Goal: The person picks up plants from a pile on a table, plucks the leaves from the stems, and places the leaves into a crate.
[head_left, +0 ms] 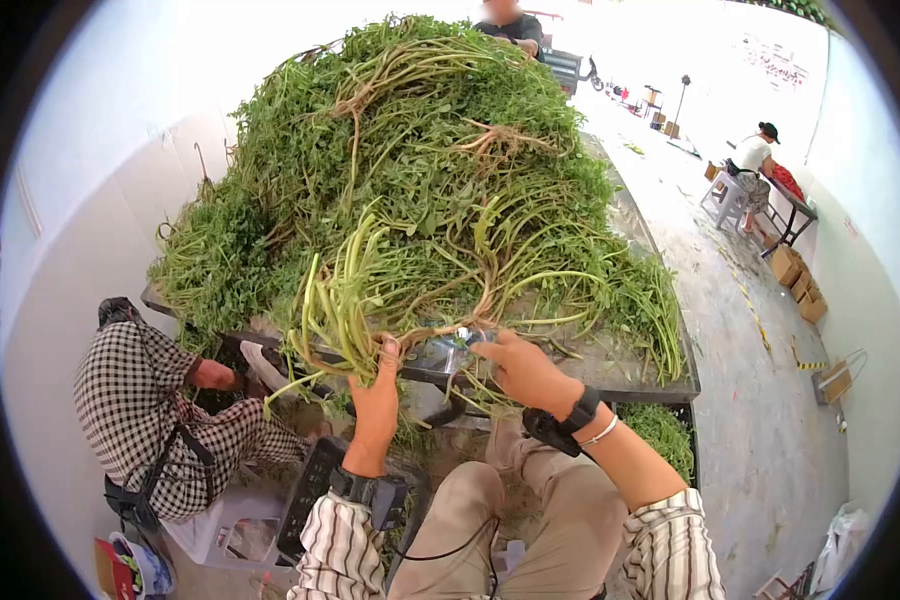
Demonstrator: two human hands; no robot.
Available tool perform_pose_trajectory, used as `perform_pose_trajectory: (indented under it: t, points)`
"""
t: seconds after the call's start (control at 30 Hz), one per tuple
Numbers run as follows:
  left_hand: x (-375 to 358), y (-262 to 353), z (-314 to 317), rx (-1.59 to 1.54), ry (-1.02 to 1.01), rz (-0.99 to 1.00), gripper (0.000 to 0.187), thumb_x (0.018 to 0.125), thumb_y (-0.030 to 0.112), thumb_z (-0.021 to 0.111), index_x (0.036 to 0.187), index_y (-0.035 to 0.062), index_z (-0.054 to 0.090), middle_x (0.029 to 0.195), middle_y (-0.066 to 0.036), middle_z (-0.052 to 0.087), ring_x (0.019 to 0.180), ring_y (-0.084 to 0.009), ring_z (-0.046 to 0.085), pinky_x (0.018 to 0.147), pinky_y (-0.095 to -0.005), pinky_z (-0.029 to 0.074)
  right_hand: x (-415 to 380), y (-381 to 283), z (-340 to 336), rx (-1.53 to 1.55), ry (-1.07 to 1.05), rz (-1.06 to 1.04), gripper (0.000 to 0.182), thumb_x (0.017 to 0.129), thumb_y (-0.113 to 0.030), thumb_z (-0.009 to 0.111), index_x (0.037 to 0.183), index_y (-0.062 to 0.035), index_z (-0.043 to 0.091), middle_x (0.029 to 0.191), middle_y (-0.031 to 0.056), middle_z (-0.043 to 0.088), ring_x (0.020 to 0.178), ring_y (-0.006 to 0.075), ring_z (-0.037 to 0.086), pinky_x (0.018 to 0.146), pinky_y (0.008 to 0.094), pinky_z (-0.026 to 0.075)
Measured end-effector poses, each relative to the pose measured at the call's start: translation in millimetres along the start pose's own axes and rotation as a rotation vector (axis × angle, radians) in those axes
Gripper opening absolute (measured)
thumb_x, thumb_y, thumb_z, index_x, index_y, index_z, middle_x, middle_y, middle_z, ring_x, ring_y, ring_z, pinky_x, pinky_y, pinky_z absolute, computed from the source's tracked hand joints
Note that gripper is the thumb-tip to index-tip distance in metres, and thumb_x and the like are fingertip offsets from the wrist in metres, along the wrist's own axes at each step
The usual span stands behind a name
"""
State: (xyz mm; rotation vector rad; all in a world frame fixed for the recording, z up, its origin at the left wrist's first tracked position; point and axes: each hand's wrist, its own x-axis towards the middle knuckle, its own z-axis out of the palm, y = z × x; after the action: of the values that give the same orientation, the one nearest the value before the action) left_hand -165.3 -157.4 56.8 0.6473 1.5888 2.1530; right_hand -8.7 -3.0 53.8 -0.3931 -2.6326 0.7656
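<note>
A large heap of green leafy plants covers the table in front of me. My left hand is closed around a bunch of thick green stems at the table's near edge. From this bunch a brown root runs right towards my right hand. The fingers of my right hand are closed beside the root, near a small shiny object that I cannot make out clearly. Whether they grip it or the root is too small to tell.
A person in a checkered shirt sits at the left, close to the table. Another person is behind the heap. At the far right a person sits on a stool. Cardboard boxes line the right wall. A black crate stands by my left forearm.
</note>
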Motion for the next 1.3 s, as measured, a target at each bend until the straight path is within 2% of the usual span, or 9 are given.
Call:
perform_pose_trajectory:
  t: [0.27,0.33,0.4,0.53,0.77,1.03,1.13,1.2,1.3]
  points:
    - [-3,-6,-9,0.009,0.004,0.026,0.032,0.088,0.029,0.066,0.108,0.0051,0.057,0.106,-0.002,0.054,0.099,-0.0136,0.049,0.089,-0.0331,0.04,29,7,8,0.105,0.096,-0.001,0.018,0.084,-0.004,0.053,0.101,-0.0023,0.058,0.094,0.018,0.055,0.085,0.0366,0.054,0.072,0.04,0.045]
    - [2,-14,-13,-0.098,-0.039,0.021,0.024,0.085,0.018,0.07,0.101,0.0057,0.057,0.101,0.0,0.055,0.095,-0.0115,0.05,0.085,-0.0307,0.042,39,6,0,0.27,0.151,-0.01,0.015,0.084,-0.007,0.054,0.097,0.0006,0.057,0.081,0.0174,0.058,0.072,0.0335,0.054,0.067,0.0364,0.045]
    - [5,-17,-12,-0.179,-0.066,0.027,0.023,0.082,0.011,0.072,0.099,0.0061,0.057,0.099,0.0,0.055,0.092,-0.0109,0.052,0.082,-0.0289,0.043,48,-2,-4,0.193,0.173,-0.042,0.015,0.084,-0.008,0.055,0.095,0.0015,0.057,0.078,0.0176,0.058,0.069,0.0319,0.054,0.065,0.0362,0.045]
    - [3,-10,-7,-0.189,-0.107,0.026,0.032,0.074,-0.004,0.073,0.097,0.0056,0.054,0.096,-0.001,0.056,0.085,-0.0108,0.056,0.075,-0.0242,0.046,50,-22,12,0.181,0.183,0.024,0.017,0.079,-0.011,0.06,0.09,0.0026,0.061,0.071,0.0183,0.057,0.062,0.0278,0.055,0.059,0.0363,0.043]
    - [17,-1,5,-0.165,-0.135,0.086,0.036,0.075,-0.003,0.073,0.103,0.0047,0.05,0.096,-0.002,0.054,0.087,-0.0099,0.055,0.076,-0.0237,0.046,56,-24,29,0.245,0.241,0.041,0.018,0.079,-0.011,0.061,0.092,0.0022,0.064,0.07,0.015,0.058,0.06,0.0216,0.053,0.057,0.0339,0.043]
    - [26,-1,17,-0.083,-0.158,0.129,0.028,0.079,0.002,0.071,0.1,0.0041,0.053,0.103,-0.004,0.054,0.093,-0.0116,0.051,0.08,-0.0266,0.044,53,-14,34,0.236,0.248,0.029,0.016,0.079,-0.01,0.061,0.089,0.0026,0.063,0.067,0.0138,0.057,0.057,0.0188,0.051,0.056,0.0336,0.042]
    - [24,-4,19,-0.122,-0.202,0.177,0.025,0.081,0.003,0.068,0.1,0.0035,0.052,0.109,-0.007,0.054,0.094,-0.0137,0.052,0.081,-0.0285,0.045,52,-16,26,0.366,0.228,0.13,0.016,0.079,-0.011,0.061,0.087,0.0032,0.062,0.065,0.0134,0.056,0.057,0.0182,0.05,0.055,0.0333,0.042]
    - [16,3,23,-0.073,-0.22,0.235,0.02,0.081,0.002,0.067,0.093,0.0052,0.052,0.113,-0.01,0.056,0.095,-0.0142,0.053,0.083,-0.0311,0.046,53,-14,26,0.311,0.311,0.025,0.017,0.079,-0.012,0.061,0.085,0.0035,0.062,0.065,0.0123,0.056,0.057,0.0165,0.05,0.055,0.0328,0.041]
    - [18,-6,31,-0.114,-0.176,0.238,0.018,0.082,0.002,0.066,0.092,0.0042,0.051,0.108,-0.01,0.058,0.092,-0.0151,0.054,0.081,-0.0311,0.046,52,-13,29,0.355,0.278,0.083,0.017,0.079,-0.013,0.061,0.084,0.0034,0.063,0.065,0.0115,0.056,0.057,0.0164,0.05,0.054,0.0326,0.041]
